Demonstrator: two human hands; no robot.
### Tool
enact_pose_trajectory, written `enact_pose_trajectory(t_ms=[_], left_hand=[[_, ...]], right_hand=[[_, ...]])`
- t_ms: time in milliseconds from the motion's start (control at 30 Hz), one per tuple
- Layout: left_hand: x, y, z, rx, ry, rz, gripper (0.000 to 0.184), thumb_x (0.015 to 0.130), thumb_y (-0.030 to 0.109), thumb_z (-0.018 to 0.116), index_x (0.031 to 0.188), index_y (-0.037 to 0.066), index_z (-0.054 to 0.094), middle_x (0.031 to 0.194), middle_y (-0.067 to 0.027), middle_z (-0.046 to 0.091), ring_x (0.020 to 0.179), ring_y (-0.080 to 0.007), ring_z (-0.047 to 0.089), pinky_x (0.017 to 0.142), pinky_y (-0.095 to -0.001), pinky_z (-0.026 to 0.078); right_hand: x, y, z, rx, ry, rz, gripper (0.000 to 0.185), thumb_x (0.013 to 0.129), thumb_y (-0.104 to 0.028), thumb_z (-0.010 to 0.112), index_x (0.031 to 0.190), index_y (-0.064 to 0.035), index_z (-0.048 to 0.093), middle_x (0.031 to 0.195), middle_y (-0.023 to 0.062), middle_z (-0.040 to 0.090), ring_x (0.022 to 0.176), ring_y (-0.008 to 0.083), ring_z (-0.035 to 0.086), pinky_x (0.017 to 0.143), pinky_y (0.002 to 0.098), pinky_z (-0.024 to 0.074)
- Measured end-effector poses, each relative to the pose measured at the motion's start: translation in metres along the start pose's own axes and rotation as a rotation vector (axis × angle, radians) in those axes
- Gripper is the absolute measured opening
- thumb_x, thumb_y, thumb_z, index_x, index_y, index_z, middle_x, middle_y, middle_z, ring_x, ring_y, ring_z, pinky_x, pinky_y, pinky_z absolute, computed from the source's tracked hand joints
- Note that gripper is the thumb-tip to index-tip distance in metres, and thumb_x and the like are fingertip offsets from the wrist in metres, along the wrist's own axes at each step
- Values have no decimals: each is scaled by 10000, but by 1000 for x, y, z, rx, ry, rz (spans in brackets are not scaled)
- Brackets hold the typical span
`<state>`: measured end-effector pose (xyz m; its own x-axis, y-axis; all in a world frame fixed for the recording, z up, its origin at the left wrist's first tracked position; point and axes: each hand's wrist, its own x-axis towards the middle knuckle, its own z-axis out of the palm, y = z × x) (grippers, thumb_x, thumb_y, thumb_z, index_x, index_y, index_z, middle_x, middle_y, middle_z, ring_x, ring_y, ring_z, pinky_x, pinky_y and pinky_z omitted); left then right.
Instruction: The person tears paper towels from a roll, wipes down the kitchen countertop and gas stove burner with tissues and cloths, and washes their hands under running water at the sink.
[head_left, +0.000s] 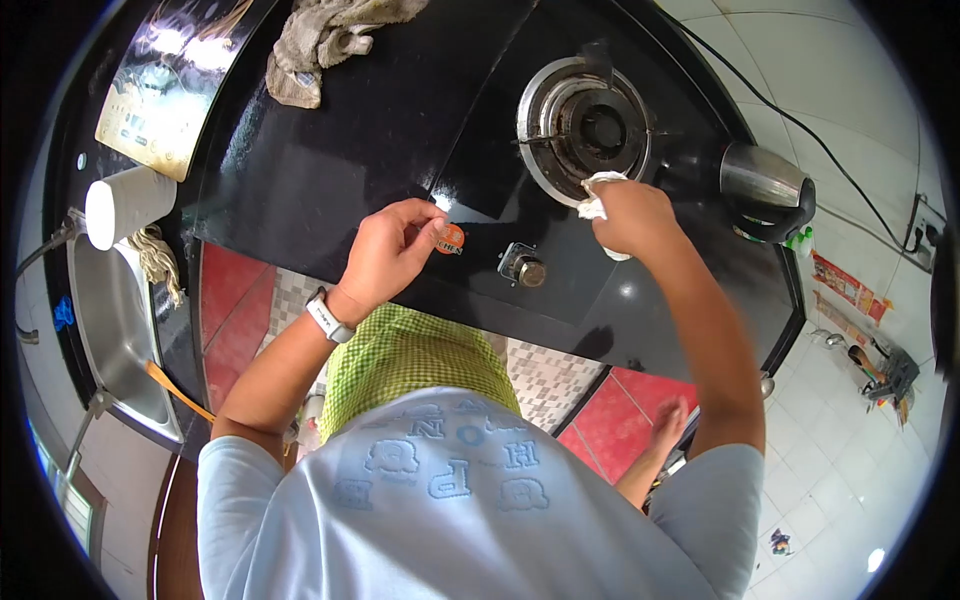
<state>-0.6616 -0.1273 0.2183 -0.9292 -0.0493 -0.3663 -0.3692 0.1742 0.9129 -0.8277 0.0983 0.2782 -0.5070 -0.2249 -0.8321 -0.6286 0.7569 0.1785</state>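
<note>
My right hand [637,217] is closed around a crumpled white cloth [604,182], which may be paper. It presses this against the front rim of the round gas burner [590,130], a metal ring with a dark centre. Over the black stovetop [400,130], my left hand [388,252] has its fingers curled in, thumb and forefinger tips close together. Those tips are beside an orange round sticker [451,238], and nothing shows between them. Between my hands sits the metal control knob [527,270].
A grey rag [315,50] lies at the back left. Leftward are a white cup [130,207], a shiny panel [170,85] and a steel sink [115,310] with a cloth [157,262] on its edge. A metal kettle [765,190] stands right of the burner. Utensils [880,375] hang on the tiled wall.
</note>
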Motion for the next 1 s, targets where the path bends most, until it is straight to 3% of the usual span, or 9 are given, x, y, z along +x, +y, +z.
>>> enact_pose_trajectory(t_ms=[33,133,167,200,300,400,533,800,1000], left_hand=[[-1,-4,1,-11,5,-6,153,893,115,592,965,-18,617,736,4,601,641,-23,510,560,-181,417],[1,-12,1,-16,64,27,152,865,130,605,924,-6,639,698,-68,615,532,-97,524,519,-243,431],[1,-10,0,-5,59,23,151,864,129,606,924,-5,638,702,-66,616,532,-94,520,519,-243,430],[2,-8,-1,7,51,18,149,862,129,607,924,-4,637,706,-64,617,532,-91,516,518,-243,429],[6,-4,-2,-6,56,38,146,862,127,607,920,-4,635,693,-58,614,527,-81,511,512,-241,424],[11,4,-6,-6,-13,-24,150,893,113,592,961,-18,618,720,17,574,649,-25,500,571,-186,416],[15,5,-7,-5,-22,-26,146,893,107,591,965,-17,618,722,20,573,657,-24,503,579,-183,418],[7,-5,-20,-14,87,59,142,859,128,615,904,-5,635,675,-62,611,540,-76,524,520,-232,430],[6,-10,-35,-10,74,0,129,871,113,599,919,-3,629,689,-31,612,587,-62,536,547,-230,445]], right_hand=[[-8,7,6,140,177,-39,392,708,-146,596,1093,-84,641,1027,154,648,974,294,620,825,365,492],[-21,17,14,490,377,-75,493,718,-162,576,1209,-115,575,1051,179,630,998,324,597,868,401,467],[-22,16,10,527,289,-132,607,723,-162,557,1322,-146,464,1073,188,617,1024,337,579,890,411,449],[-22,13,4,531,291,-130,607,723,-162,557,1322,-146,464,1073,188,617,1024,337,579,890,411,449],[-10,-1,-17,395,6,-146,780,731,-157,561,1436,-128,228,1074,231,599,999,358,583,872,404,450],[6,-9,-21,265,43,-168,784,726,-154,568,1431,-90,231,1065,221,604,1004,344,586,865,410,457],[13,-20,-37,112,-41,-71,711,712,-109,560,1375,-48,311,1075,190,612,1025,322,587,858,403,472],[22,-32,-28,106,-53,16,654,700,-83,549,1324,-22,360,1085,191,613,1037,318,586,876,400,472],[1,-16,-17,168,-107,10,761,696,-95,525,1419,-129,289,1128,166,603,1055,319,577,896,402,463]])
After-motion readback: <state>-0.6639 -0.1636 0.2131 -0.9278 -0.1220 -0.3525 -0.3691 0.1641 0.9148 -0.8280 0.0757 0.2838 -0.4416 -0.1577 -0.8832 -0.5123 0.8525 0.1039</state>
